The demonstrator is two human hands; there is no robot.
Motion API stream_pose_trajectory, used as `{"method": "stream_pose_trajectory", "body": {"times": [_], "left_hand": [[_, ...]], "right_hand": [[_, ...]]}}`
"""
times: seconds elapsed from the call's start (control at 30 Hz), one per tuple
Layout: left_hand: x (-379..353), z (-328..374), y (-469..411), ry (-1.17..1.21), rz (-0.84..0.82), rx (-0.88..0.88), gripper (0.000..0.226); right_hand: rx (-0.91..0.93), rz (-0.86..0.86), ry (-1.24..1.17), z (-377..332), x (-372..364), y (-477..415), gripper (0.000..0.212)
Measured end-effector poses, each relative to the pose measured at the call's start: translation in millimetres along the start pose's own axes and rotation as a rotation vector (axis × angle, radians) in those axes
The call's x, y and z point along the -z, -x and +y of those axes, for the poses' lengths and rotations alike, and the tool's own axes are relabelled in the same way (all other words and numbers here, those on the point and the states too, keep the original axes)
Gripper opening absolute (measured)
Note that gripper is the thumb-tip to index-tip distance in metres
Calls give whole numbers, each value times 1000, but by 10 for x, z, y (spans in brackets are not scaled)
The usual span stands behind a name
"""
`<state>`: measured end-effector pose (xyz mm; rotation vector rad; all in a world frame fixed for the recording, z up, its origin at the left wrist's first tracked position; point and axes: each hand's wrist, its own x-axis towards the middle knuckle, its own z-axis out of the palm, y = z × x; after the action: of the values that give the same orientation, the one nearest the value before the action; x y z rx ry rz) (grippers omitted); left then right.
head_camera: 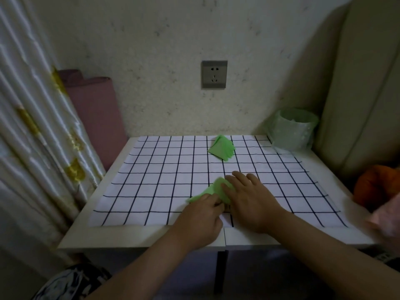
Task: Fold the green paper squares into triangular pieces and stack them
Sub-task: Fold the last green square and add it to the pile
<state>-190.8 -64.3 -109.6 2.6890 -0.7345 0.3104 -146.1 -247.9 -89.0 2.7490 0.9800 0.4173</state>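
Green paper [213, 189], a single partly folded piece, lies near the front middle of the table on a checked cloth, under both your hands. It is a bright, light green and looks thin. A narrow flap pokes out to the left, and a rounded fold rises between your hands. Your left hand [200, 215] curls its fingers down onto the near left part of the green paper, pinching it. Your right hand [251, 200] lies flat, fingers straight and slightly spread, pressing the sheet's right side. Farther back, right of centre, sits a stack of folded triangles [221, 148] in the same green. It is fanned a little so several edges show, well apart from your hands.

Your hands cover much of the worked piece and blur smears its outline, so its exact shape cannot be told. Your left fingertips are tucked out of sight. At the right edge a blurred pink shape [387, 217] is cut off, and an orange rounded object [372, 185] sits half in shadow.

The cloth [151, 180] is white with thin black grid lines and lies flat on a smooth white table [134, 243]. A round container [292, 131] lined with translucent green plastic stands at the back right corner. The wall is rough and speckled, with a square grey socket [214, 74]. On the left hangs a glossy pleated curtain [32, 137], with a matte dusty-pink roll [95, 118] beside it. On the right is a beige padded cushion [368, 83].
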Motion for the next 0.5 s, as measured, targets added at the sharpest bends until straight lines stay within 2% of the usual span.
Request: {"method": "stream_pose_trajectory", "body": {"times": [0.1, 0.2, 0.5], "left_hand": [[-9, -17, 12, -24, 0, -1, 37], [-17, -15, 30, -54, 2, -16, 40], [4, -8, 71, -47, 9, 67, 51]], "right_hand": [[55, 36, -66, -44, 6, 136, 33], [53, 58, -90, -57, -49, 209, 28], [-19, 62, -124, -71, -111, 297, 33]]}}
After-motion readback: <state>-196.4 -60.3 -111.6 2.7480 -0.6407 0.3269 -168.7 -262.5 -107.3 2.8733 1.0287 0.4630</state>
